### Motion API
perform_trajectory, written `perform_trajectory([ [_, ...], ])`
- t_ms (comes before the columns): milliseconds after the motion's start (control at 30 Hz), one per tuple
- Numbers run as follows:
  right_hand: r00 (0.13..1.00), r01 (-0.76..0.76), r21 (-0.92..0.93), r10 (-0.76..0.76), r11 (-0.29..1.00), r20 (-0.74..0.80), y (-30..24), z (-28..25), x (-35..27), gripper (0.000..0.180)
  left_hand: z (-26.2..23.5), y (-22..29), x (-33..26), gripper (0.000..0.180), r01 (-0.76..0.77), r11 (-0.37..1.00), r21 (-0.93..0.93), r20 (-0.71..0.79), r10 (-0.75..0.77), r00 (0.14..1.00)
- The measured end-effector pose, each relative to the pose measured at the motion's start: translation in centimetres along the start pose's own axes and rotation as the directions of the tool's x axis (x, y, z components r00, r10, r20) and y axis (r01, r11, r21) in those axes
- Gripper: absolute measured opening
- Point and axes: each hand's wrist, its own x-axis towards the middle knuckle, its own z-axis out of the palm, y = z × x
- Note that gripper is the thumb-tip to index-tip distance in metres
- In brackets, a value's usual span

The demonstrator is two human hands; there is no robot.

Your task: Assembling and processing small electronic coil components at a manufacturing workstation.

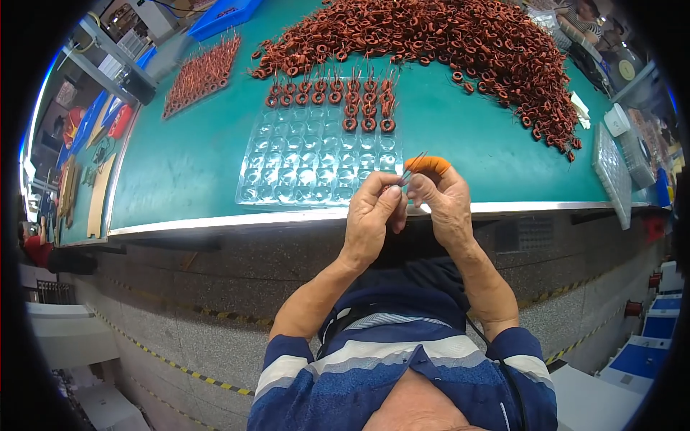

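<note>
My left hand is closed, thumb against fingers, on a small copper-wound ring coil that its fingertips mostly cover. Thin wire leads stick up from the coil toward my right hand. That hand is curled, its thumb and a finger in an orange finger cover at the leads; the exact contact is partly hidden. Just beyond my left hand lies a clear plastic tray with rows of round pockets. Coils fill its far pockets, leads pointing up, while the nearer pockets hold none.
A large heap of coils spreads across the back and right of the green table. A filled tray of coils sits at the back left, near a blue bin. Stacked clear trays lean at the right edge, beside a white cup.
</note>
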Motion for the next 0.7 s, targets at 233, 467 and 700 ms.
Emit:
perform_trajectory([
  [233, 0.999, -0.015, -0.119, 0.019, 0.993, 0.033, -1.8, 0.9, 0.2, 0.046, -0.8, 0.8, -0.2, 0.016, -0.114, 0.887, 0.448, -0.005, 0.130, 0.991],
  [467, 0.984, -0.021, -0.146, 0.047, 0.989, 0.172, -2.8, 3.5, 4.4, 0.043, -2.6, 1.9, 0.8, 0.029, -0.213, 0.789, 0.576, -0.063, 0.302, 0.951],
  [700, 0.948, 0.288, -0.507, -0.167, 0.812, 0.271, -0.7, 7.8, 15.6, 0.044, -5.5, 1.8, 1.4, 0.027, -0.259, 0.435, 0.862, -0.010, 0.526, 0.850],
])
